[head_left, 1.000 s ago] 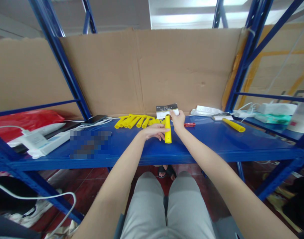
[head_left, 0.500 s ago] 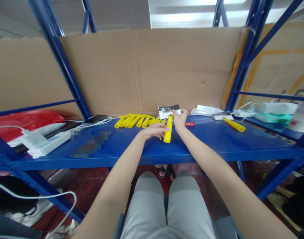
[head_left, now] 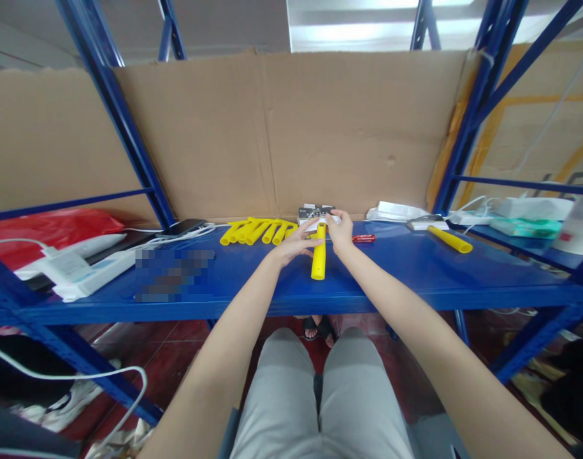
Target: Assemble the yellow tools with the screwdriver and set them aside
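Yellow tube (head_left: 318, 261) is at ctr of the blue bench (head_left: 396, 268), just in from near edge, btwn both hands; one end points near & slightly left, other end far. Left hand (head_left: 292, 247) grasps it from the left, fingers bent round the upper (far) part, thumb along its side. Right hand (head_left: 341, 233) is at the far end of same tube, fingers bent close to it; can't tell if they pinch anything there, view's too small.

Just beyond the hands: blk/wht box (head_left: 315, 211), partly hidden by fingers. Red-handled tool (head_left: 364, 238) lies just right of right hand. Row of yellow tubes (head_left: 255, 231) lies side by side, far left of left hand, some overlapping. One more yellow tube, the spare tube (head_left: 448, 240), is on its own well to the right, lying at a slant, w/ a wht packet (head_left: 397, 211) farther back & left of it.

Left end of bench: wht power strip (head_left: 97, 275) w/ cables, red bag (head_left: 57, 236) behind it, & a pixelated patch, contents unreadable. Cardboard panel (head_left: 320, 134) stands along far edge, btwn blue posts. Below near edge: grey trousers (head_left: 281, 395) & sandalled feet (head_left: 320, 328).
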Available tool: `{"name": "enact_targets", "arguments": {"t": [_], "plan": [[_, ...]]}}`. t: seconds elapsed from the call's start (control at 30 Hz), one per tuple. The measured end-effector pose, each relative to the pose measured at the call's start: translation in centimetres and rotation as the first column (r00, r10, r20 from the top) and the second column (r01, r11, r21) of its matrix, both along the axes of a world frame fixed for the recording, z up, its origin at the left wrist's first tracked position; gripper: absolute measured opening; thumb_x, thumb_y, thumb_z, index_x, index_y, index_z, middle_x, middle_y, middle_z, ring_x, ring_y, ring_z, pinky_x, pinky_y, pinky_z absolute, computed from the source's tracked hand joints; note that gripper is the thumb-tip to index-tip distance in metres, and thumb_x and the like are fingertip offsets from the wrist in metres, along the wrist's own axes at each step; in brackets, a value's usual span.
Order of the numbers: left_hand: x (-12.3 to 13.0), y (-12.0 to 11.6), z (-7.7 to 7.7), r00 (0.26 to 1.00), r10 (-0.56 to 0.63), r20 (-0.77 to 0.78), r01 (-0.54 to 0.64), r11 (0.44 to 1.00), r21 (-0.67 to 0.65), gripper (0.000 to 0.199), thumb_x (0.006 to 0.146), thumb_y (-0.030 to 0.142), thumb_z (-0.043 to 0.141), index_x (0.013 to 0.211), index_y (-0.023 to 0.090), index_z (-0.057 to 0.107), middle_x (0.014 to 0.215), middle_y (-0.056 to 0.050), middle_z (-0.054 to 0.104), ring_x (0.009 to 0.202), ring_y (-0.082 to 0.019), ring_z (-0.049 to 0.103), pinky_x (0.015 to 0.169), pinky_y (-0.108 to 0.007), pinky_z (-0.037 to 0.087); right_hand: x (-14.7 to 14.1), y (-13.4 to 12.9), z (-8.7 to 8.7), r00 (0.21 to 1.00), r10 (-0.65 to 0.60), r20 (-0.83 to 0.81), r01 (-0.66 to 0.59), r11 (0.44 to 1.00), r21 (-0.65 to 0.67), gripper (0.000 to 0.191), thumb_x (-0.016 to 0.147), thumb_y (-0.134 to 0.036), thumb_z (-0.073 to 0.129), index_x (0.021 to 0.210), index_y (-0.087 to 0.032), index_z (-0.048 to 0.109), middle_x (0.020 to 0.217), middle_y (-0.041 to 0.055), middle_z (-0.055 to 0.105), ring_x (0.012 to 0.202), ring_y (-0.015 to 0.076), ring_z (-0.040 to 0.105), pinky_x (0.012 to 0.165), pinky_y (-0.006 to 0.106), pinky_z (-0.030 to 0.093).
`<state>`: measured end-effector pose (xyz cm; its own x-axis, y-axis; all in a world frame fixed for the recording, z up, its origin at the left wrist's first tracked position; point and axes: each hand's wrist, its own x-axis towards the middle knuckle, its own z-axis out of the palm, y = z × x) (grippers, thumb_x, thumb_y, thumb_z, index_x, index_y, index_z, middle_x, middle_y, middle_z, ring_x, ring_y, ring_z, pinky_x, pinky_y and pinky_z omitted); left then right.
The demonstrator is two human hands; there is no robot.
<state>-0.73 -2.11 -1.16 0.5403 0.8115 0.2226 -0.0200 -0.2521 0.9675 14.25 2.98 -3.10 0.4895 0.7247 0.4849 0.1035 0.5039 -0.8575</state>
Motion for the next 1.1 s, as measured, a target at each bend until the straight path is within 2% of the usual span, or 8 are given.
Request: {"name": "enact_targets", "arguments": {"t": [0.13, 0.33, 0.47, 0.57, 0.63, 0.73, 0.9, 1.1], "plan": [[0.1, 0.5, -0.1, 0.993, 0.083, 0.081, -0.081, 0.996, -0.025, 0.073, 0.075, 0.013, 0.072, 0.141, 0.032, 0.047, 0.115, -0.006, 0.067, 0.079, -0.014, 0.069, 0.071, -0.026, 0.056, -0.6, -0.1, 0.3, 0.989, 0.139, -0.044, -0.142, 0.987, -0.075, 0.031, 0.078, -0.026, 0.054, 0.109, -0.019, 0.054, 0.110, 0.0078, 0.063, 0.095, 0.0189, 0.064, 0.080, 0.034, 0.056], [0.4, 0.9, -0.1, 0.969, 0.160, 0.187, -0.154, 0.987, -0.047, 0.084, 0.072, 0.004, 0.070, 0.146, 0.030, 0.040, 0.120, -0.009, 0.066, 0.068, -0.012, 0.068, 0.072, -0.031, 0.059, -0.7, -0.1, 0.4, 0.969, 0.225, 0.105, -0.215, 0.971, -0.104, 0.046, 0.075, -0.026, 0.061, 0.120, -0.020, 0.052, 0.124, 0.0092, 0.059, 0.110, 0.0203, 0.060, 0.093, 0.036, 0.052], [0.5, 1.1, -0.1, 0.933, 0.276, 0.231, -0.273, 0.961, -0.046, 0.088, 0.073, 0.004, 0.069, 0.149, 0.030, 0.035, 0.130, -0.011, 0.060, 0.076, -0.012, 0.068, 0.076, -0.030, 0.059, -0.9, -0.6, 0.2, 0.943, 0.217, 0.252, -0.213, 0.976, -0.044, 0.052, 0.076, -0.022, 0.062, 0.126, -0.021, 0.050, 0.122, 0.0091, 0.061, 0.112, 0.0208, 0.060, 0.098, 0.039, 0.049], [0.4, 1.4, -0.2, 0.902, 0.327, 0.282, -0.331, 0.943, -0.034, 0.093, 0.071, 0.004, 0.072, 0.151, 0.032, 0.032, 0.137, -0.009, 0.057, 0.090, -0.013, 0.067, 0.084, -0.030, 0.056, -1.3, -1.2, 0.2, 0.882, 0.211, 0.421, -0.218, 0.975, -0.032, 0.042, 0.078, -0.018, 0.058, 0.121, -0.020, 0.055, 0.114, 0.0100, 0.065, 0.106, 0.0219, 0.063, 0.096, 0.041, 0.050], [0.4, 1.5, -0.2, 0.897, 0.325, 0.300, -0.331, 0.943, -0.031, 0.096, 0.070, 0.004, 0.073, 0.151, 0.033, 0.030, 0.136, -0.008, 0.057, 0.097, -0.014, 0.067, 0.089, -0.030, 0.055, -1.5, -1.6, 0.2, 0.824, 0.234, 0.516, -0.243, 0.969, -0.051, 0.035, 0.080, -0.015, 0.053, 0.114, -0.018, 0.060, 0.110, 0.0104, 0.068, 0.103, 0.0219, 0.065, 0.094, 0.042, 0.051], [0.3, 1.4, -0.1, 0.906, 0.320, 0.277, -0.319, 0.946, -0.052, 0.100, 0.069, 0.004, 0.072, 0.153, 0.033, 0.026, 0.130, -0.008, 0.062, 0.096, -0.015, 0.067, 0.088, -0.031, 0.054, -1.6, -1.7, 0.2, 0.784, 0.253, 0.567, -0.287, 0.957, -0.031, 0.035, 0.083, -0.013, 0.049, 0.115, -0.018, 0.062, 0.117, 0.0108, 0.067, 0.109, 0.0208, 0.063, 0.098, 0.041, 0.049], [0.3, 0.8, 0.2, 0.937, 0.296, 0.186, -0.289, 0.955, -0.061, 0.104, 0.067, -0.001, 0.063, 0.153, 0.037, 0.020, 0.126, -0.007, 0.064, 0.085, -0.013, 0.068, 0.078, -0.029, 0.056, -1.6, -1.5, 0.1, 0.796, 0.235, 0.558, -0.294, 0.956, 0.017, 0.033, 0.087, -0.023, 0.052, 0.117, -0.019, 0.065, 0.126, 0.0108, 0.064, 0.116, 0.0214, 0.060, 0.103, 0.041, 0.046], [0.2, 0.1, 0.4, 0.972, 0.197, 0.130, -0.194, 0.980, -0.032, 0.110, 0.061, -0.005, 0.056, 0.152, 0.043, 0.019, 0.141, -0.007, 0.052, 0.076, -0.009, 0.063, 0.069, -0.027, 0.059, -1.7, -1.4, 0.0, 0.806, 0.210, 0.554, -0.251, 0.968, -0.001, 0.045, 0.076, -0.022, 0.066, 0.120, -0.019, 0.064, 0.130, 0.0127, 0.062, 0.119, 0.0240, 0.058, 0.102, 0.042, 0.046]]}}
